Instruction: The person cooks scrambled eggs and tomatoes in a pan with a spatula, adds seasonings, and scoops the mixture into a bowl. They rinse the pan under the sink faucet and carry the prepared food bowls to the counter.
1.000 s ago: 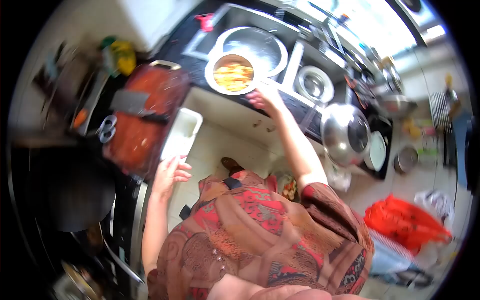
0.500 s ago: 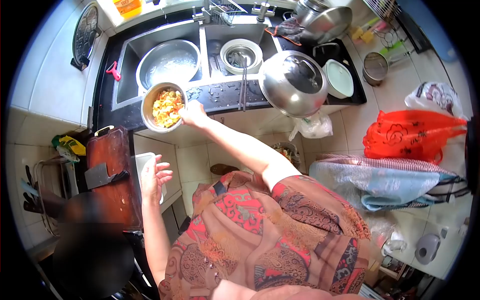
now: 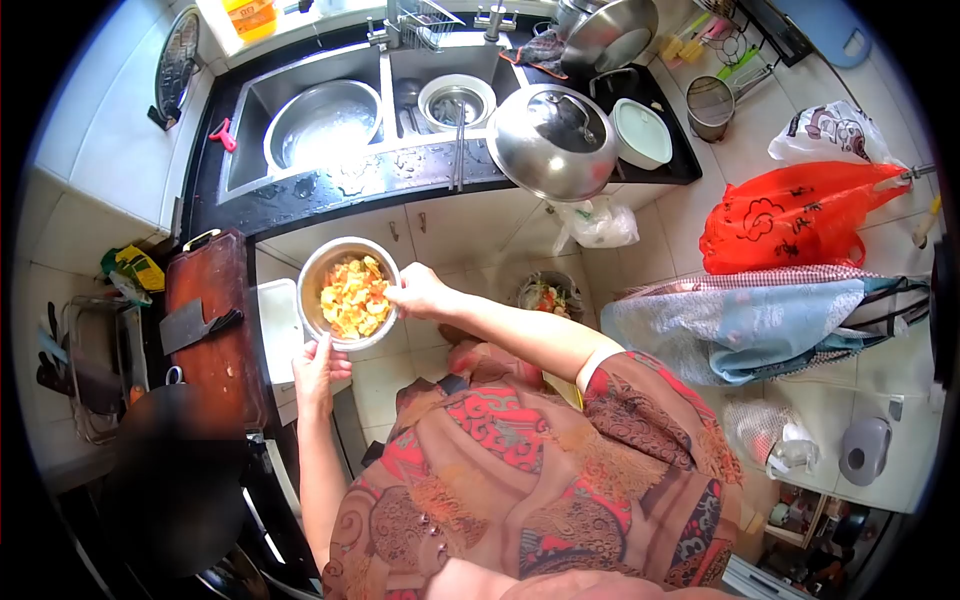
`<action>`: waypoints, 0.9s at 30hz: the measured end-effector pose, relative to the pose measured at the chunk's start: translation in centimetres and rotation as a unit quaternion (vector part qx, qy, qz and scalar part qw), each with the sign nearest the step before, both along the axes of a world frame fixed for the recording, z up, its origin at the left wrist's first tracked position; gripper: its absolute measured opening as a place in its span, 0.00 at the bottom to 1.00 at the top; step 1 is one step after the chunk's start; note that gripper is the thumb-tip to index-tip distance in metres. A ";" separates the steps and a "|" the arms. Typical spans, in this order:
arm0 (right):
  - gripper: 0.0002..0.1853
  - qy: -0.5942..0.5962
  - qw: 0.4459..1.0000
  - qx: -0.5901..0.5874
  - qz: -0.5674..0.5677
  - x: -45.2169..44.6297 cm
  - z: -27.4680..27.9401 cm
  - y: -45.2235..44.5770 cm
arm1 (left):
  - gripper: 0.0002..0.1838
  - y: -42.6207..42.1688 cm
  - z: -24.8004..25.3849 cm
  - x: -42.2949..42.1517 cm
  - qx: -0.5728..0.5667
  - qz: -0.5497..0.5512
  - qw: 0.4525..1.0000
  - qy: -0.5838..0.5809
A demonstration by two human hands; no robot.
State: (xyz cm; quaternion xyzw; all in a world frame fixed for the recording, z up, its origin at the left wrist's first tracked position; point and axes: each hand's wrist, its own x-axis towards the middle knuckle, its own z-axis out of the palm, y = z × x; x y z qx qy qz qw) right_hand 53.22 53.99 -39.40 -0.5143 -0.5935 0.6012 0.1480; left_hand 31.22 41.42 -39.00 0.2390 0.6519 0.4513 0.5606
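Note:
A metal bowl [image 3: 348, 248] of chopped orange and yellow food [image 3: 354, 298] is held over the floor in front of the sink cabinets. My right hand [image 3: 420, 292] grips its right rim, fingers pressed together. At the lower left rim, my left hand [image 3: 317, 368] has its thumb and fingers on the bowl. Just left of the bowl is a white tray [image 3: 278, 335]. Farther left, a cleaver [image 3: 190, 326] lies on the reddish-brown cutting board [image 3: 217, 370].
The double sink [image 3: 245, 140] holds a large basin [image 3: 322, 125] and a smaller bowl [image 3: 457, 102]. Chopsticks [image 3: 460, 150] cross its front edge. A domed lid [image 3: 553, 145] and white dish [image 3: 641, 133] are at the right. A red bag [image 3: 780, 220] hangs beyond them.
The bowl of food has come away from the sink edge, toward my body. My left hand, earlier apart from it with fingers spread, is now on its rim.

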 end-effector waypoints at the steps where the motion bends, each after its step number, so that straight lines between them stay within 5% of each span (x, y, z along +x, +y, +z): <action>1: 0.15 -0.009 1.000 0.007 0.010 0.2 0.6 -0.1 | 0.14 -0.2 0.0 0.3 -0.027 -0.002 1.000 0.002; 15: 0.18 -0.040 0.978 0.056 0.197 -0.6 -2.2 4.9 | 0.19 -1.1 -1.1 6.1 -0.108 0.170 0.978 0.061; 21: 0.17 0.044 0.970 -0.009 0.239 -0.8 -4.4 3.9 | 0.16 -2.8 1.4 8.5 -0.112 0.257 0.954 0.108; 27: 0.16 0.005 0.963 0.010 0.269 -1.1 -0.6 -1.5 | 0.15 -9.2 1.0 8.9 -0.097 0.270 0.953 0.101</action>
